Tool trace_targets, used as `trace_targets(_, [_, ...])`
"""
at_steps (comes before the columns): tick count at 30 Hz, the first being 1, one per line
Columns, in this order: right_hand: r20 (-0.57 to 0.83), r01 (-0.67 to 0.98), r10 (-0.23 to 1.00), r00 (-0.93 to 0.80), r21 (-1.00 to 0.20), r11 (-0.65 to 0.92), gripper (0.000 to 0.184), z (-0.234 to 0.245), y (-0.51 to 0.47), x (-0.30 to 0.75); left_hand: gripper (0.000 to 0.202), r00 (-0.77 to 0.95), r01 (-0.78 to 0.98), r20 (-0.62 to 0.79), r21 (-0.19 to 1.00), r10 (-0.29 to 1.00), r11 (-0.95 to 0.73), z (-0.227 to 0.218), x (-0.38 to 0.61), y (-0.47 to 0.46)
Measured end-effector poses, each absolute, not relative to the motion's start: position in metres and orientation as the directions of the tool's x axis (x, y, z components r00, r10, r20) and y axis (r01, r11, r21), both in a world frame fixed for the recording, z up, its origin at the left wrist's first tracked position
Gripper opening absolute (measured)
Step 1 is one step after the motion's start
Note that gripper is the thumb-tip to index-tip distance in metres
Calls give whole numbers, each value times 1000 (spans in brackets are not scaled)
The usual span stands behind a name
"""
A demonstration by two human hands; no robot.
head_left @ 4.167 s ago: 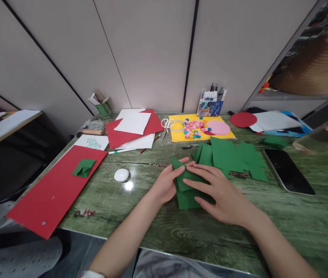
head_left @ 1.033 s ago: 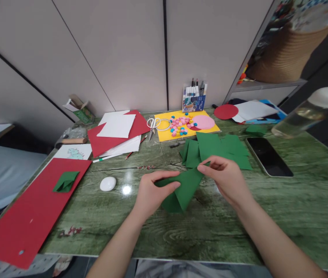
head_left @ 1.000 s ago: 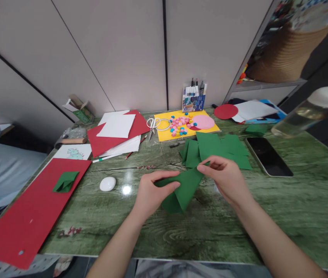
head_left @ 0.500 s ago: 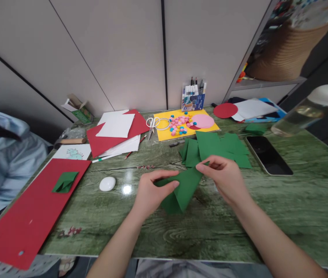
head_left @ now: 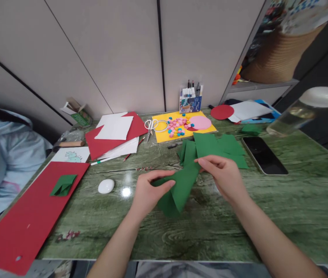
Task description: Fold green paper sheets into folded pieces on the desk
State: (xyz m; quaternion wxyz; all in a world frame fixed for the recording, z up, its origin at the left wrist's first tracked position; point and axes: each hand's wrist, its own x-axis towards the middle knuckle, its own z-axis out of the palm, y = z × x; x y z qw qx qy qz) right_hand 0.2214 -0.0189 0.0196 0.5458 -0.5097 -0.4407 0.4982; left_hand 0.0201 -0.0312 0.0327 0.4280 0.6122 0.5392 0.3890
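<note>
Green tabletop, spare green sheets behind. Left hand pinches folded green paper at low edge; right hand pinches top corner. Advisable: align edges before creasing.

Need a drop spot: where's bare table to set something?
Free: table right of the right hand, nearer than the phone; between big red sheet and left hand, nearside of white oval. Crowded: far edge from scissors to green paper pile. Hands hold folded green paper.
</note>
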Motion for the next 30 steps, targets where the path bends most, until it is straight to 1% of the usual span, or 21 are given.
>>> trace_targets(6, [-17,-49,993,119,-999,-11,18,22,-19,221,19,100,333,15,942,995,-48,33,20,-32])
trace_targets(11, [-74,-2,996,46,-997,-74,19,23,-21,217,20,99,346,20,937,995,-54,32,21,-33])
trace_targets(15, [-79,29,996,38,-996,-80,30,21,-22,216,19,92,368,15,929,996,-48,33,21,-34])
trace_targets(20, [-76,68,997,35,-995,-78,33,21,-23,217,19,94,377,23,925,995,-57,35,20,-33])
trace_targets(30, [-87,70,996,35,-994,-89,32,25,-23,217,19,96,365,22,929,995,-55,35,20,-34])
